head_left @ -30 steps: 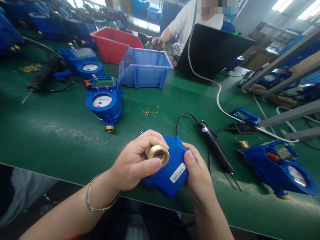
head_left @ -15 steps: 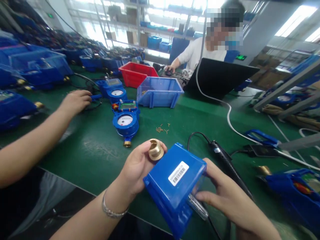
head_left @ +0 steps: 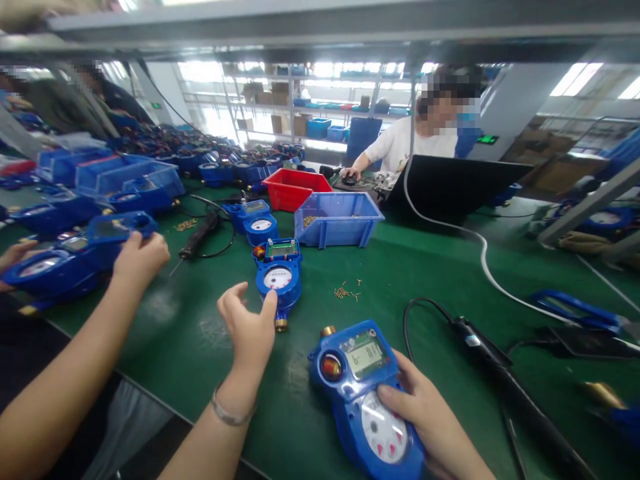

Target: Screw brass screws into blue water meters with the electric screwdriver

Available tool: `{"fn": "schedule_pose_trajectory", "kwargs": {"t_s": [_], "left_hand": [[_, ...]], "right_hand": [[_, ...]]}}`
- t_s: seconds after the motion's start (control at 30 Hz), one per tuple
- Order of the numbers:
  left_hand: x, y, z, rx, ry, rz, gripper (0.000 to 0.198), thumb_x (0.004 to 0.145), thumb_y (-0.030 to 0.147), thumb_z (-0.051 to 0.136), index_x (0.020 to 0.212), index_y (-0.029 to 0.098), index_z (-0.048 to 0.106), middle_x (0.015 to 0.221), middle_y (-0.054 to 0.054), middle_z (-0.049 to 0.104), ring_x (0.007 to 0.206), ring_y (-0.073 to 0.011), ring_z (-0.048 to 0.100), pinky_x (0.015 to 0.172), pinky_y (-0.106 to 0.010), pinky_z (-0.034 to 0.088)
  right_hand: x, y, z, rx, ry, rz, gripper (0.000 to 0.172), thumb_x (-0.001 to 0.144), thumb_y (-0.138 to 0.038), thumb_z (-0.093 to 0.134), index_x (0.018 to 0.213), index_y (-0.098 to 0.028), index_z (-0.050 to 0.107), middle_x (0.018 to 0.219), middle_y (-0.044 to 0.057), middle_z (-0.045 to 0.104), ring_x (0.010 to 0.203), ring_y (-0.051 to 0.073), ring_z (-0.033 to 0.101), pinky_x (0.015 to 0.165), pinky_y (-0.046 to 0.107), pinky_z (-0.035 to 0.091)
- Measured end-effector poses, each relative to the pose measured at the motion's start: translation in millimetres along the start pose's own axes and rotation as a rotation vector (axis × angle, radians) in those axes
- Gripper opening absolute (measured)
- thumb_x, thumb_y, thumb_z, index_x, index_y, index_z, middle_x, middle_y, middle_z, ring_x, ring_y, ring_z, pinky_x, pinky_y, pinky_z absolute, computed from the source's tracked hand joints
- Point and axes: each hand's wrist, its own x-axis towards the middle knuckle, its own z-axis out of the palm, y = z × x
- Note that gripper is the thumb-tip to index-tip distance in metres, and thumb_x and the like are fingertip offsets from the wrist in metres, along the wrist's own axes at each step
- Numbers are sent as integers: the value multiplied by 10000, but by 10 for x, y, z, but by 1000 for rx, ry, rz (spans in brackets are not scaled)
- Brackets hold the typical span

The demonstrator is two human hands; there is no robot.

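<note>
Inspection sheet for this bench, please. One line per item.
Surface: green table, pale scuffs near the left hand.
Job's things: held meter, display showing characters; second meter just beyond the left hand.
Clutter: loose screws, red bin, blue bin, black screwdriver.
Hands: left empty, fingers spread, contact with second meter unclear; right hand grips the held meter.
Cables: white cable across the table; black cable looping to the screwdriver.
Surroundings: person in white shirt opposite, partly behind a black panel; neighbour's hand at another meter.
</note>
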Motion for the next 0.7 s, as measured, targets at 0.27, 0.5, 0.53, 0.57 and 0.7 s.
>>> {"fn": "schedule_pose_trajectory", "kwargs": {"t_s": [0.27, 0.5, 0.53, 0.57, 0.7], "left_hand": [[529, -75, 178, -283, -120, -189, 333, 654, 76, 604, 977, 115, 533, 801, -59, 636, 668, -151, 621, 695, -289, 515], [368, -40, -431, -364, 117, -269, 418, 640, 11, 598, 1034, 139, 541, 769, -24, 634, 604, -127, 615, 585, -225, 510], [405, -34, -508, -365, 160, -260, 397, 646, 5, 594, 1016, 142, 548, 770, -15, 630, 605, -115, 612, 588, -211, 509], [456, -27, -568, -365, 198, -247, 372, 653, 1, 591, 995, 143, 554, 769, -6, 625, 609, -103, 609, 597, -198, 507], [739, 5, -665, -347, 277, -198, 299, 665, 2, 601, 932, 128, 552, 768, -3, 611, 637, -85, 605, 646, -184, 506]], "right_hand": [[426, 155, 376, 15, 140, -77, 816, 537, -324, 800, 1233, -198, 394, 888, 75, 646, 791, 272, 644, 625, 347, 513], [931, 116, 847, -7, 111, -157, 720, 582, -255, 714, 1216, -180, 382, 766, 20, 611, 659, 204, 617, 614, 329, 504], [1028, 108, 927, -19, 111, -167, 711, 577, -246, 706, 1208, -175, 388, 754, 15, 605, 655, 200, 611, 618, 329, 503], [1130, 103, 1008, -29, 113, -177, 699, 573, -237, 700, 1200, -174, 397, 752, 14, 603, 657, 197, 605, 626, 329, 503], [1532, 112, 1318, -81, 120, -218, 638, 592, -202, 662, 1183, -177, 423, 846, 36, 617, 728, 195, 601, 688, 336, 501]]}}
